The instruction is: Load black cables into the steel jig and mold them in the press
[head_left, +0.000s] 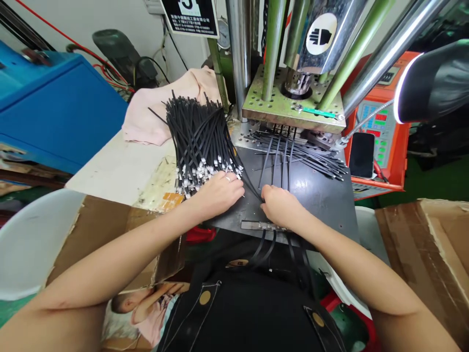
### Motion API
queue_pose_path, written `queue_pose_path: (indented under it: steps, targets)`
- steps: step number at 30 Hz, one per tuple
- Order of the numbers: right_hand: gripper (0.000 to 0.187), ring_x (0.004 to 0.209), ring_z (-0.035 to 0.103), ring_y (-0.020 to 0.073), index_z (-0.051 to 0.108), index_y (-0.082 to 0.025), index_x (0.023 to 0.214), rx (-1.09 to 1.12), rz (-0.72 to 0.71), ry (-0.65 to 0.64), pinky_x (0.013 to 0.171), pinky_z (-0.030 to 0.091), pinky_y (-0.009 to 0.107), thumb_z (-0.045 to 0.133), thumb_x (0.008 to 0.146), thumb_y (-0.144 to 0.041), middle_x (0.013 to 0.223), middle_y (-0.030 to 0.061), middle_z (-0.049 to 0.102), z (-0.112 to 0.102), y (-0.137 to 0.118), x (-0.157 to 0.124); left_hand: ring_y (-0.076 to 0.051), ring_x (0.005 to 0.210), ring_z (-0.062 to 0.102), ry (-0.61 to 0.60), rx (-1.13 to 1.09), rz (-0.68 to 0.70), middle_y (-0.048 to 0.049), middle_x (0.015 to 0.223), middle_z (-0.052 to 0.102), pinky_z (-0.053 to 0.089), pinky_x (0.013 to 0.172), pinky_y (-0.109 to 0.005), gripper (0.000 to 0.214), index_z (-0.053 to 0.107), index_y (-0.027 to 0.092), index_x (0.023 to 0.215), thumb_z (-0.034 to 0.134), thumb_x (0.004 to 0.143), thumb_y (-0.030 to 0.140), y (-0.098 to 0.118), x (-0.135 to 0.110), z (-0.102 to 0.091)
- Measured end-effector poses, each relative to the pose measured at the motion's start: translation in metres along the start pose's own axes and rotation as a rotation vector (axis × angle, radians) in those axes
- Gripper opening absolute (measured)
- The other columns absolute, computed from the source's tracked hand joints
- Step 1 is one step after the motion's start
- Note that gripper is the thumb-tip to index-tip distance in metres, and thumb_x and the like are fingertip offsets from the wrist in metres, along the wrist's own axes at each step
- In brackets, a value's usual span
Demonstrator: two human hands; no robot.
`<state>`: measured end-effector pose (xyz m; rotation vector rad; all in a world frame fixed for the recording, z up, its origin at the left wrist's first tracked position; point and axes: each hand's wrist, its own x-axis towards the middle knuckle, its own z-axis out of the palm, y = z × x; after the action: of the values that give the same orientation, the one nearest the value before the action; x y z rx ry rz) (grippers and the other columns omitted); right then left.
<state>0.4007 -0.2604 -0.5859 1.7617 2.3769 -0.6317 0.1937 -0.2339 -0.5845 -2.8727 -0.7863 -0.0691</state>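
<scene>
My left hand [224,194] is closed, fingers curled down at the near edge of a heap of flat black cables [200,129] with whitish end pieces [203,171]. What its fingertips hold is hidden. Over the dark metal plate [315,195], my right hand [280,205] pinches a flat black cable that slants in from the heap. Just beyond it, several black strips [280,156] run up under the press block [293,105]. A slotted metal bar [260,225] lies at the plate's near edge, with black cables hanging below it.
Loose black strips [322,159] lie across the plate under the press. To the right stand an orange control box [397,161], a phone [362,155] and a lamp [432,80]. Cardboard boxes [414,249] flank both sides. A person [146,310] is low at the lower left.
</scene>
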Motion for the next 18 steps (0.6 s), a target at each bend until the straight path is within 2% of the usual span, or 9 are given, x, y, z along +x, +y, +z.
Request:
queue_pose_path:
  steps: [4, 7, 9, 11, 13, 16, 18]
  targets:
    - [0.016, 0.081, 0.065, 0.0214, 0.064, -0.015, 0.094, 0.121, -0.001, 0.016, 0.069, 0.046, 0.028, 0.054, 0.082, -0.009, 0.09, 0.0105, 0.069, -0.002, 0.017, -0.002, -0.019, 0.083, 0.06, 0.086, -0.189, 0.128, -0.0072, 0.094, 0.068, 0.043, 0.073, -0.033, 0.025, 0.065, 0.013, 0.1, 0.041, 0.099, 0.016, 0.036, 0.017, -0.002]
    - [0.016, 0.067, 0.061, 0.015, 0.064, -0.018, 0.082, 0.254, -0.03, 0.0, 0.062, 0.042, 0.024, 0.054, 0.079, -0.006, 0.074, 0.0023, 0.067, 0.0, 0.039, -0.013, -0.019, 0.084, 0.061, 0.013, -0.277, 0.18, -0.0041, 0.091, 0.067, 0.045, 0.073, -0.033, 0.02, 0.066, 0.014, 0.092, 0.046, 0.097, 0.016, 0.061, 0.032, 0.001]
    - [0.014, 0.063, 0.059, 0.0137, 0.065, -0.018, 0.083, 0.306, -0.052, -0.012, 0.06, 0.042, 0.023, 0.057, 0.079, -0.007, 0.07, -0.0004, 0.066, -0.001, 0.05, -0.021, -0.018, 0.087, 0.062, -0.019, -0.313, 0.191, -0.0033, 0.097, 0.068, 0.047, 0.075, -0.032, 0.019, 0.066, 0.014, 0.096, 0.048, 0.096, 0.014, 0.063, 0.034, 0.004]
    - [0.01, 0.065, 0.061, 0.0145, 0.067, -0.018, 0.088, 0.325, -0.07, 0.009, 0.062, 0.043, 0.024, 0.062, 0.081, -0.014, 0.073, -0.0002, 0.068, -0.006, 0.055, -0.025, -0.017, 0.095, 0.062, 0.024, -0.325, 0.162, -0.0039, 0.111, 0.067, 0.048, 0.082, -0.03, 0.023, 0.066, 0.015, 0.107, 0.046, 0.097, 0.014, 0.048, 0.025, 0.002]
    - [0.009, 0.07, 0.063, 0.0162, 0.069, -0.018, 0.09, 0.306, -0.09, 0.074, 0.066, 0.045, 0.026, 0.063, 0.084, -0.02, 0.079, 0.0018, 0.07, -0.017, 0.051, -0.018, -0.018, 0.102, 0.06, 0.1, -0.293, 0.047, -0.0048, 0.117, 0.065, 0.048, 0.089, -0.031, 0.028, 0.066, 0.016, 0.11, 0.042, 0.097, 0.013, 0.02, 0.009, -0.005]
    - [0.016, 0.07, 0.064, 0.0161, 0.069, -0.018, 0.084, 0.312, -0.122, 0.138, 0.068, 0.045, 0.026, 0.054, 0.091, -0.022, 0.081, 0.0034, 0.072, -0.037, 0.026, 0.018, -0.023, 0.107, 0.055, 0.107, -0.157, -0.198, -0.0092, 0.123, 0.06, 0.046, 0.094, -0.036, 0.032, 0.067, 0.016, 0.114, 0.044, 0.093, 0.011, -0.026, -0.01, -0.019]
    - [0.029, 0.062, 0.063, 0.0153, 0.068, -0.016, 0.078, 0.359, -0.089, 0.097, 0.065, 0.046, 0.026, 0.047, 0.096, -0.027, 0.075, 0.005, 0.071, -0.047, 0.001, 0.054, -0.027, 0.109, 0.052, 0.019, -0.079, -0.235, -0.0128, 0.131, 0.054, 0.046, 0.092, -0.039, 0.039, 0.064, 0.017, 0.124, 0.048, 0.089, 0.01, -0.049, -0.014, -0.024]
